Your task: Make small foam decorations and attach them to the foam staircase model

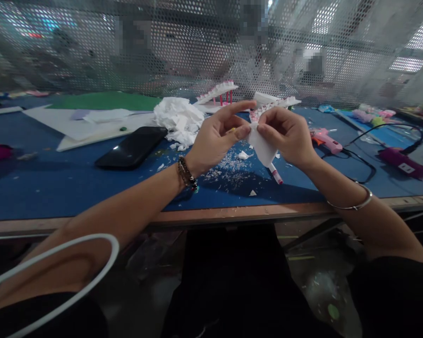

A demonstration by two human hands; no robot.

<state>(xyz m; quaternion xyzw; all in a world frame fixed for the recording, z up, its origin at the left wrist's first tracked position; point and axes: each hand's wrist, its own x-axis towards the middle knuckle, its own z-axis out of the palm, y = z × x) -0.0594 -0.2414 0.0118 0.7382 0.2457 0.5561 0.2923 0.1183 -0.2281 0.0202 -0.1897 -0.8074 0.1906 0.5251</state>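
Observation:
A small piece of white paper (263,146) hangs between my two hands above the blue table. My left hand (220,134) pinches its upper left edge with the thumb, while the index finger stretches out above. On the other side, my right hand (285,134) has thumb and fingers closed on the paper's top edge. Below the paper, a white marker with red bands (275,173) lies on the table, partly hidden. White scraps (229,169) are scattered under my hands. Behind them stands a pile of crumpled white paper (179,119).
A black phone-like slab (132,148) lies to the left, near white sheets (66,124) and a green sheet (105,101). White-and-pink models (220,94) stand at the back. Rightward are a pink glue gun (327,141), a purple one (405,162) and black cords. Perforated metal rises behind.

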